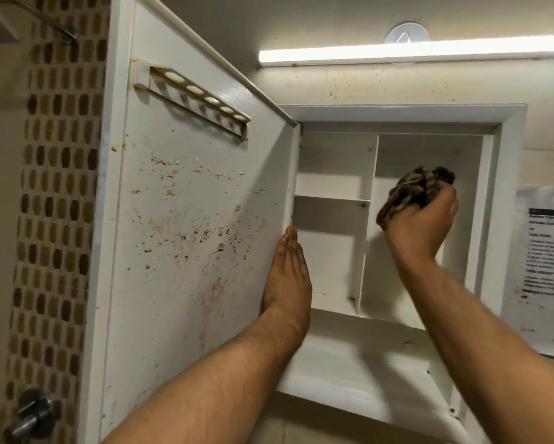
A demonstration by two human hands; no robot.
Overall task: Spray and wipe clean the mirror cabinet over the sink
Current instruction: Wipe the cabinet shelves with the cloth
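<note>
The white cabinet (506, 174) stands open, its door (186, 219) swung out to the left. Brown rusty specks cover the door's inner face, and a slotted white holder (189, 97) is fixed near its top. My left hand (288, 277) lies flat with straight fingers against the door's hinge-side edge. My right hand (419, 222) grips a bunched dark striped cloth (407, 190) inside the cabinet's tall right compartment. White shelves (330, 200) split the left compartment. No spray bottle is in view.
A lit tube lamp (413, 52) runs above the cabinet on a speckled wall. A printed paper sheet (544, 267) hangs on the wall at the right. Mosaic tiles (54, 219) and a metal fitting (32, 415) are at the left.
</note>
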